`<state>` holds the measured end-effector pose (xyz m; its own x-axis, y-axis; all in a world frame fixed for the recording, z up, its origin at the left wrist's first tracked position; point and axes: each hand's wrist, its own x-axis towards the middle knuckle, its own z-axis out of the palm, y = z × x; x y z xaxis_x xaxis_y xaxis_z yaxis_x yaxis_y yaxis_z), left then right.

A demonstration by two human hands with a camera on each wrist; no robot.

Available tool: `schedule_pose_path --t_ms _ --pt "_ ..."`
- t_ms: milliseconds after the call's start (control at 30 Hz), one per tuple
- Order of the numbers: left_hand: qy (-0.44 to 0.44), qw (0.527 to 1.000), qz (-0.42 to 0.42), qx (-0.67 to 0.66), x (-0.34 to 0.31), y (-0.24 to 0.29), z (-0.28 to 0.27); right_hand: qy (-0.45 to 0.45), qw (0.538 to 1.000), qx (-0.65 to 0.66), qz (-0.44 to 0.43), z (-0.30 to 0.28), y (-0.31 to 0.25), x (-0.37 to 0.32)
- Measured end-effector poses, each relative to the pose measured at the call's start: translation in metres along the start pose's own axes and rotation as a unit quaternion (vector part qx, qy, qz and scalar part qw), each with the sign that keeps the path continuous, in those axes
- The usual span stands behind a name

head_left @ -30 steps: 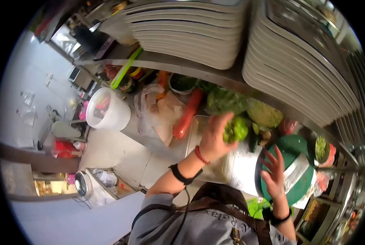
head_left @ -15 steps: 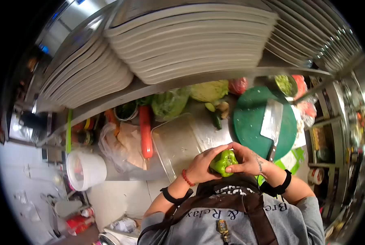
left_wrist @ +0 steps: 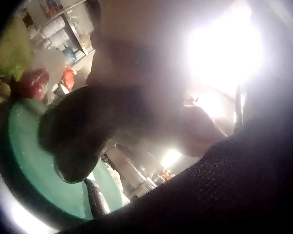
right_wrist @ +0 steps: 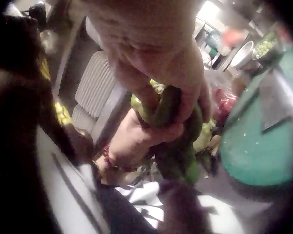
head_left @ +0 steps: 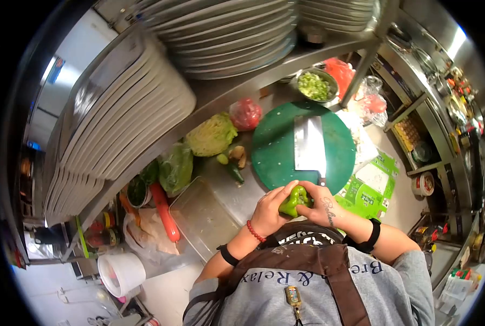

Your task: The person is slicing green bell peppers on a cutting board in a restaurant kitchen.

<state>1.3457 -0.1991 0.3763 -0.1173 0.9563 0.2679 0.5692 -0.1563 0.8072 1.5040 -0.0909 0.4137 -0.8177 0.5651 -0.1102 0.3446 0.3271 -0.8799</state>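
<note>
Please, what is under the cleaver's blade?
The green cutting board lies under the blade. The blade covers the patch directly beneath, so I cannot see it; the right hand hides part of the handle.

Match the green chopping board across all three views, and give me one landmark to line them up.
Head: the green chopping board is just right of centre, with the cleaver on it.
Left wrist: the green chopping board is at lower left, partly covered by a dark, blurred shape.
Right wrist: the green chopping board is at the right, cut off by the edge.
Shared landmark: the red plastic-wrapped bundle, near the board in every view.
</note>
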Motion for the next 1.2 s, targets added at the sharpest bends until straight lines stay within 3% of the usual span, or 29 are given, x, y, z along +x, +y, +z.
schedule_pose_path --t_ms 33,100,167,267,300,333,467,500,600,667,867,1067,1200 --pt "-0.021 0.999 -0.019 0.023 0.007 0.003 0.01 -0.007 0.999 0.003 0.041 -0.009 0.004 -0.001" --pt "-0.058 0.994 -0.058 0.072 0.018 0.005 0.027 -0.024 0.998 -0.035 0.036 -0.02 0.035 -0.003" --pt "-0.07 0.995 -0.073 0.019 0.026 -0.004 0.038 -0.046 0.997 -0.065 0.017 -0.034 0.061 0.001" --pt "-0.043 0.979 -0.158 -0.122 0.035 -0.012 0.05 -0.042 0.995 0.089 -0.028 -0.058 0.082 0.003" --pt "-0.016 0.971 -0.173 -0.165 0.039 -0.01 0.053 -0.098 0.987 0.122 0.033 -0.074 0.072 0.0" --pt "0.012 0.96 -0.186 -0.208 0.043 -0.008 0.056 -0.084 0.988 0.125 0.022 -0.076 0.071 -0.001" --pt "0.015 0.974 -0.117 -0.192 0.045 -0.011 0.065 -0.018 0.993 0.113 -0.025 -0.065 0.076 -0.005" --pt "-0.01 0.95 -0.16 -0.268 0.042 -0.012 0.067 -0.01 0.993 0.117 -0.027 -0.065 0.076 -0.004" --pt "-0.03 0.93 -0.171 -0.323 0.034 -0.009 0.065 -0.016 0.994 0.104 -0.041 -0.062 0.074 -0.005" --pt "0.013 0.943 -0.174 -0.283 0.03 -0.002 0.063 -0.054 0.993 0.101 -0.029 -0.061 0.083 -0.003" --pt "0.035 0.978 -0.184 -0.094 0.015 -0.006 0.068 -0.015 0.999 0.038 -0.025 -0.034 0.085 -0.003" --pt "0.037 0.964 -0.237 -0.116 0.01 -0.004 0.063 0.04 0.997 -0.037 -0.059 -0.012 0.077 0.002" --pt "0.062 0.972 -0.183 -0.13 0.004 -0.016 0.063 0.034 0.995 -0.029 -0.085 -0.01 0.083 0.008"
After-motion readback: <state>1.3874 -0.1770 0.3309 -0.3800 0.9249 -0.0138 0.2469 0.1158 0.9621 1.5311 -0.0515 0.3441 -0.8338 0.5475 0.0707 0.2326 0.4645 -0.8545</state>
